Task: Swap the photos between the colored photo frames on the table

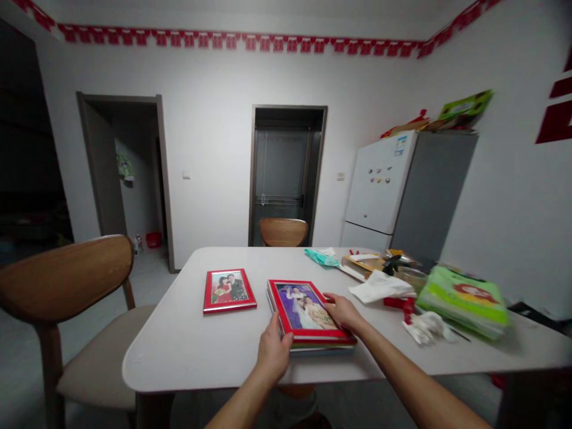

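Note:
A red picture frame (pixel 308 335) lies on top of a short stack near the front of the table, holding a photo with a purple background. Below it, green and blue edges of other flat items show; I cannot tell exactly what they are. My left hand (pixel 273 348) grips the stack's near left side, thumb at the red rim. On the opposite side, my right hand (pixel 343 311) holds the top frame's right edge, its fingers partly over the photo. A second red picture frame (pixel 230 306) with a couple's photo lies flat further left, apart from both hands.
The white table (pixel 179 351) has rounded corners. On its right lie a green pack (pixel 465 298), white paper (pixel 382 287), crumpled tissue (pixel 426 329) and a teal wrapper (pixel 322 257). Wooden chairs stand at left (pixel 75 274) and far side (pixel 283 231). A fridge (pixel 379 179) stands behind.

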`<action>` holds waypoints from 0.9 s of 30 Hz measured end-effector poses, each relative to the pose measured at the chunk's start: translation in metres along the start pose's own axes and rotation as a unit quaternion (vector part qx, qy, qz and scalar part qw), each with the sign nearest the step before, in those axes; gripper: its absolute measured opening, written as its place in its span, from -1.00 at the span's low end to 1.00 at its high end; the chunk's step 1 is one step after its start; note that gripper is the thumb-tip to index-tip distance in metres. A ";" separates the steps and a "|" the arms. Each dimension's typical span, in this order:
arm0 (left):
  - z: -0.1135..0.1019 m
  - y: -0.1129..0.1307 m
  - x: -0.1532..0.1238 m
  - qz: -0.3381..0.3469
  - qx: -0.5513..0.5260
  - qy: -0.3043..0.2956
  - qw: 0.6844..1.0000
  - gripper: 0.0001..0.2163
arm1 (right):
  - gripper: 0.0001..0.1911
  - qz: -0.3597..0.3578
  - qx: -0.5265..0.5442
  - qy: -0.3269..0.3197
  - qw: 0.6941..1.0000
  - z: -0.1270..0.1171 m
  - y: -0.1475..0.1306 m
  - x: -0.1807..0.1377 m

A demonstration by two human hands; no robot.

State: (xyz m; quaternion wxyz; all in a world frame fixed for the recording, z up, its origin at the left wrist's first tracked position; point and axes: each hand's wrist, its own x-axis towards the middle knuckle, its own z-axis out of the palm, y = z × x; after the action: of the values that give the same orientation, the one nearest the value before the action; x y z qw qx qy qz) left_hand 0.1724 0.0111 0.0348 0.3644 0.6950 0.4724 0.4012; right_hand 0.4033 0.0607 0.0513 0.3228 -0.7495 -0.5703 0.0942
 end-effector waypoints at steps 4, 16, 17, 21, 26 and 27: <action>-0.032 -0.011 -0.008 0.004 0.053 0.018 0.998 -0.53 | -0.62 -0.068 -0.005 0.026 0.997 0.011 -0.044 -0.019; -0.097 -0.072 -0.021 -0.034 0.208 0.059 0.976 -0.55 | -0.51 -0.287 -0.077 -0.119 0.947 0.149 -0.182 -0.044; -0.097 -0.073 -0.022 -0.031 0.219 0.055 0.974 -0.54 | -0.52 -0.284 -0.081 -0.123 0.948 0.151 -0.182 -0.042; -0.099 -0.065 -0.030 0.014 0.279 0.044 0.959 -0.52 | -0.56 -0.297 -0.087 -0.137 0.941 0.147 -0.169 -0.059; -0.098 -0.055 -0.053 0.063 0.336 0.001 0.940 -0.43 | -0.54 -0.339 0.029 -0.164 0.926 0.117 -0.141 -0.120; -0.095 -0.055 -0.059 0.066 0.342 -0.015 0.937 -0.41 | -0.54 -0.344 0.071 -0.174 0.920 0.110 -0.136 -0.133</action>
State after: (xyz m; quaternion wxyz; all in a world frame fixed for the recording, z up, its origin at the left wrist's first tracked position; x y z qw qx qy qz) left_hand 0.0532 -0.0169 0.0126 0.0846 0.8132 0.5286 0.2283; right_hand 0.1955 -0.0002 0.0165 0.2832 -0.4538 -0.8321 0.1462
